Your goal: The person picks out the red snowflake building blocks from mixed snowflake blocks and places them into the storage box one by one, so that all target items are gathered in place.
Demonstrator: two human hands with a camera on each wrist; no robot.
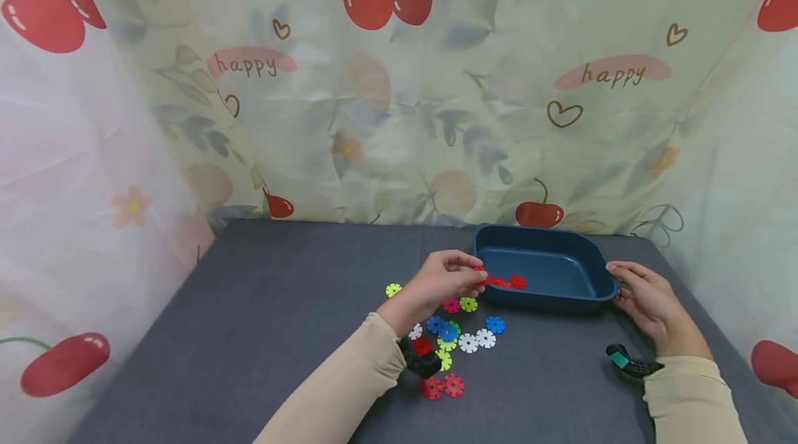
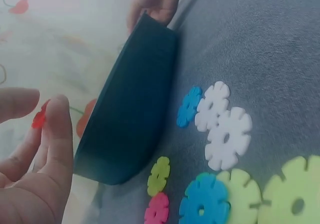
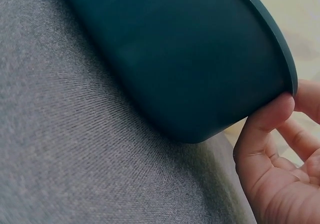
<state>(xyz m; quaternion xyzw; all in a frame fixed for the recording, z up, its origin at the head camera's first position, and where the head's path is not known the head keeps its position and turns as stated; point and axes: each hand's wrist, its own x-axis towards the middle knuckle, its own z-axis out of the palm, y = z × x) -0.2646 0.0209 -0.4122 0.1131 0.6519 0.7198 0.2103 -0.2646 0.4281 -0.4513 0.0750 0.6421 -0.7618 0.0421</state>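
Grey desk [image 1: 299, 305]; loose notched discs [image 1: 468, 343] in yellow-green, pink, blue, white, red scattered on it. Left hand [image 1: 444, 281] at tray's left end, thumb and fingertip nearly together, pinching red disc [image 2: 41, 116]. More red discs [image 1: 517, 282] inside blue tray [image 1: 555, 302]. Right hand [image 1: 648, 298] grips tray's right rim, thumb against outer wall.

Cream sleeves [image 1: 337, 388], black wristbands [image 1: 424, 365], apparently a teal patch [image 1: 619, 360]
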